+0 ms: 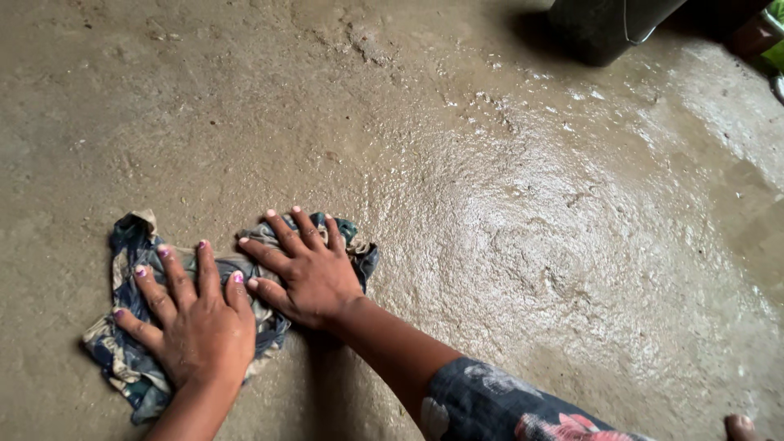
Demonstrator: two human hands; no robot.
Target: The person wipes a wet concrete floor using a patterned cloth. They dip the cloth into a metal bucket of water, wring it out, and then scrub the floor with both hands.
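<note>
Both palms are down flat, fingers spread, pressing rather than gripping: the left hand [196, 322] sits on the near, left part of a crumpled blue patterned rag [131, 367], and the right hand [306, 269] bears on its far, right end, the two hands almost side by side. Nothing is pinched or lifted; the cloth lies bunched on the wet concrete floor [523, 220].

This looks like the middle of a wiping stroke, the rag loaded under body weight. A further pass would call for steady downward pressure and keeping the loose folds under the palms so they do not trail.

To the right the floor shines with water and lies open. A dark bucket [604, 28] stands well apart at the top edge, the only thing in that direction. A toe [739, 426] shows at the bottom right corner.
</note>
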